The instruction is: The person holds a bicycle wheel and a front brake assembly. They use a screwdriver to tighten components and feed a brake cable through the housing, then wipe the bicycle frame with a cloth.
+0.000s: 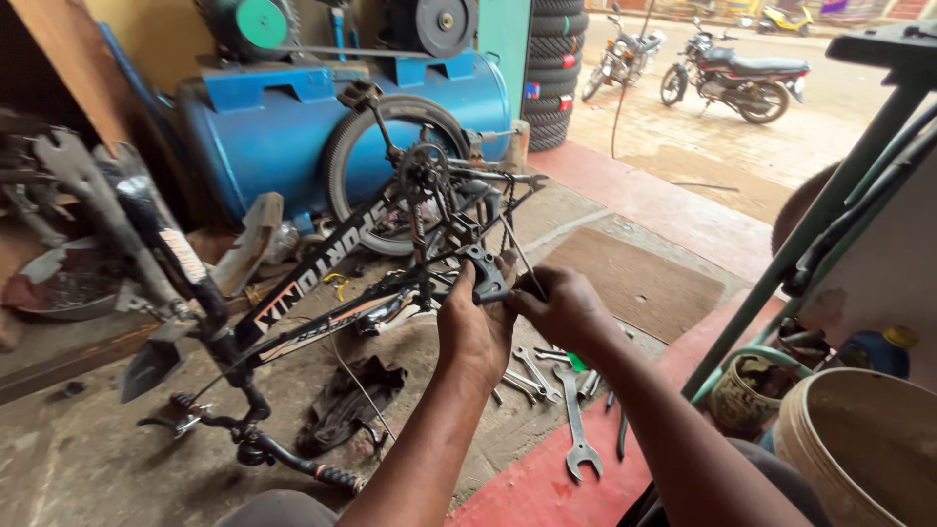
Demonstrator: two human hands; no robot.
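My left hand (475, 327) has its fingers (467, 276) closed around the dark pedal (485, 273) of the upturned bike (322, 293), thumb toward me. My right hand (558, 304) sits just beside it, fingers curled shut at the pedal's near end; whether they pinch something small there I cannot tell. The pedal lies straight ahead of both hands, a little left of centre, so the left hand has the fuller hold. The crank (422, 210) rises from the pedal up to the chainring (423, 174), its long axis nearly upright, and the chain (508, 220) hangs just right of it. The frame runs from there down and left toward the handlebar (293, 459) on the floor (88, 459). Below my wrists, spanners (576, 420) lie scattered on the floor near the red step (527, 488). To the right stand a green stand leg (781, 283) and a bucket (859, 449), close to my right elbow; the open room is ahead and rightward, over the mat (634, 283). Behind the wheel (390, 166) sits a blue tank (264, 137).
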